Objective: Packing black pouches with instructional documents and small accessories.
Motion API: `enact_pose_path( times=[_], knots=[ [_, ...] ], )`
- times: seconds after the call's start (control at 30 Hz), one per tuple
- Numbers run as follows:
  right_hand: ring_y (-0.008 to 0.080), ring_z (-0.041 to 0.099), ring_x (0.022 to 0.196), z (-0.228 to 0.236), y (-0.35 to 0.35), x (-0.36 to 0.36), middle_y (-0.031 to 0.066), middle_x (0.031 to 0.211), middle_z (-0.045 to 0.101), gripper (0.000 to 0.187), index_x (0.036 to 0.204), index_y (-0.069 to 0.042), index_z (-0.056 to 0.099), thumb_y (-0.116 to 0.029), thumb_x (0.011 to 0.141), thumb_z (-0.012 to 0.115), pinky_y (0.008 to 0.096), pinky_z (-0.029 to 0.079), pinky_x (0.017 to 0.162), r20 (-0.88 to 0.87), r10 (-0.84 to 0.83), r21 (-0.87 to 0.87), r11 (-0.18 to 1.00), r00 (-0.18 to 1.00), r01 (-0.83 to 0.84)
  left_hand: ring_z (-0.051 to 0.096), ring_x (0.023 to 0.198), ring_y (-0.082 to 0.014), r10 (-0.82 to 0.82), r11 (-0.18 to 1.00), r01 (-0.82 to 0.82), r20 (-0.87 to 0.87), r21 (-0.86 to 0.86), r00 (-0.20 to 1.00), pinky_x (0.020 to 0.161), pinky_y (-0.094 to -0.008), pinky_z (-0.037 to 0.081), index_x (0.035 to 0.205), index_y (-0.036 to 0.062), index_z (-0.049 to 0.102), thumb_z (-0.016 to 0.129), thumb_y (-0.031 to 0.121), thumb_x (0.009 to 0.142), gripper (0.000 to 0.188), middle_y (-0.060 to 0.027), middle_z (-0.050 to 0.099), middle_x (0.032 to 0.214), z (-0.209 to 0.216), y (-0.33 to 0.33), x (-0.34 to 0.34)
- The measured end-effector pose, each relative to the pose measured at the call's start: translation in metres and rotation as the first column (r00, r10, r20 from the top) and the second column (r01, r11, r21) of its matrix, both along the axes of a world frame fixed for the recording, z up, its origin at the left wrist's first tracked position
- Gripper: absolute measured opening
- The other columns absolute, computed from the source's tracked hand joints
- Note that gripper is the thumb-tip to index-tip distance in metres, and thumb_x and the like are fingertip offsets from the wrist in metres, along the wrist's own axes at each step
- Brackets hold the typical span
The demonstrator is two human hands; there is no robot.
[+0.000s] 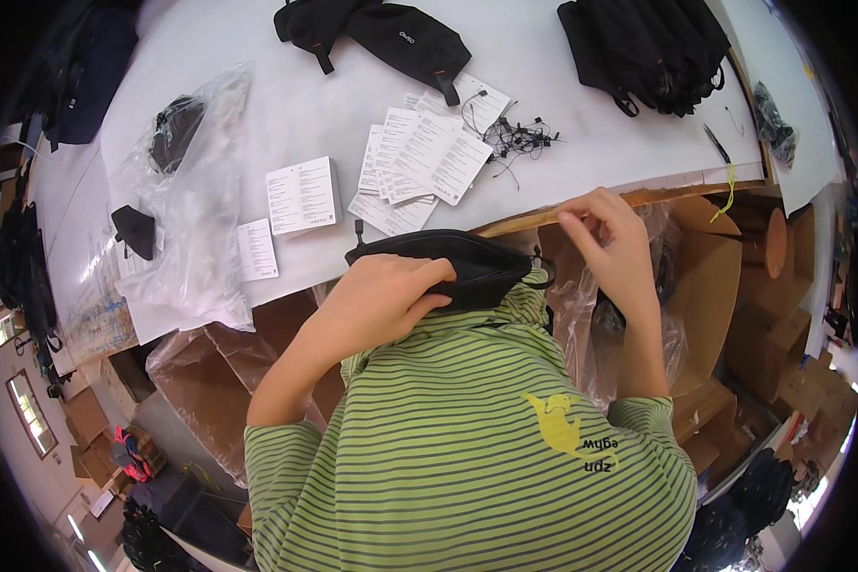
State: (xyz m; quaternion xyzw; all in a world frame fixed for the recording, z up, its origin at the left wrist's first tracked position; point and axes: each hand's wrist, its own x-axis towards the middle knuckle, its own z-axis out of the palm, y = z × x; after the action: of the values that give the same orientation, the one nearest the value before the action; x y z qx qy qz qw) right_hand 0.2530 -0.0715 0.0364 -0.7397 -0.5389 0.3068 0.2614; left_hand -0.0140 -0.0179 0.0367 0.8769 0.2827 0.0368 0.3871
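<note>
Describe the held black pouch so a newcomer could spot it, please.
Find the white table, then its near edge, by the green striped shirt. There the left hand holds the black pouch, a tab sticking up at its left end. Other black bags lie farther off; this one is held.

1. Table (534, 57): white top, exposed brown edge at the near right.
2. Clear bag (186, 272): crumpled, on the table's left part, reaching the near edge.
3. Thin tool (716, 144): dark, lying by the table's right corner. Cord (730, 195): yellow-green, hanging over the edge just beside it.
4. Packet (775, 124): dark contents, glossy wrap, right of the tool.
5. Open carton (710, 276): below the table, right; plastic sheet (665, 353) beside it, crumpled.
6. Window (30, 410): far left, bright, tilted by lens curvature.
7. Stacked boxes (86, 419): brown, near the window.
</note>
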Motion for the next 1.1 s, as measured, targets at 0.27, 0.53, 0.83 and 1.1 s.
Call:
enact_pose_path(
  times=[0.27, 0.53, 0.83, 1.1],
  knots=[
    [0.0228, 0.051, 0.096, -0.013, -0.011, -0.042, 0.0025, 0.09, 0.061, 0.023, 0.091, -0.007, 0.065, -0.017, 0.073, 0.072, 0.0378, 0.037, 0.089, 0.141, 0.617, 0.241, 0.737, 0.774, -0.631, 0.061, 0.068, -0.028, -0.068, 0.992, 0.063, -0.039, -0.113, 0.997, 0.06, -0.0361, 0.046, 0.094, 0.0094, 0.059, 0.066, 0.023, 0.082, 0.019, -0.0094, 0.064, 0.075, 0.005, 0.016, 0.008],
    [0.0222, 0.053, 0.09, -0.023, -0.016, -0.044, 0.0016, 0.078, 0.059, 0.019, 0.084, -0.009, 0.068, -0.015, 0.068, 0.074, 0.036, 0.04, 0.084, 0.189, 0.535, 0.276, 0.776, 0.823, -0.568, 0.058, 0.075, -0.0187, 0.429, 0.878, -0.448, 0.138, 0.168, 0.893, 0.07, -0.03, 0.047, 0.087, 0.0049, 0.062, 0.065, 0.02, 0.081, 0.016, -0.0082, 0.062, 0.083, -0.099, 0.16, 0.035],
    [0.022, 0.054, 0.107, -0.011, -0.012, -0.031, -0.0022, 0.09, 0.065, 0.014, 0.081, -0.014, 0.07, -0.016, 0.068, 0.074, 0.04, 0.036, 0.093, 0.325, 0.41, 0.323, 0.799, 0.852, -0.508, 0.059, 0.077, -0.0225, 0.319, 0.939, -0.299, -0.102, 0.169, 0.942, 0.071, -0.0325, 0.048, 0.084, 0.0049, 0.063, 0.071, 0.013, 0.073, 0.016, -0.0105, 0.058, 0.084, -0.115, 0.206, 0.036],
    [0.0251, 0.049, 0.119, 0.0, 0.008, -0.034, -0.0003, 0.103, 0.065, 0.015, 0.082, -0.016, 0.07, -0.015, 0.068, 0.074, 0.0457, 0.03, 0.102, 0.467, 0.326, 0.383, 0.764, 0.822, -0.52, 0.06, 0.08, -0.0248, 0.55, 0.717, -0.677, 0.463, 0.165, 0.695, 0.073, -0.0333, 0.047, 0.088, 0.0014, 0.058, 0.064, 0.007, 0.081, 0.011, -0.0099, 0.062, 0.083, -0.074, 0.178, 0.03]
  ],
)
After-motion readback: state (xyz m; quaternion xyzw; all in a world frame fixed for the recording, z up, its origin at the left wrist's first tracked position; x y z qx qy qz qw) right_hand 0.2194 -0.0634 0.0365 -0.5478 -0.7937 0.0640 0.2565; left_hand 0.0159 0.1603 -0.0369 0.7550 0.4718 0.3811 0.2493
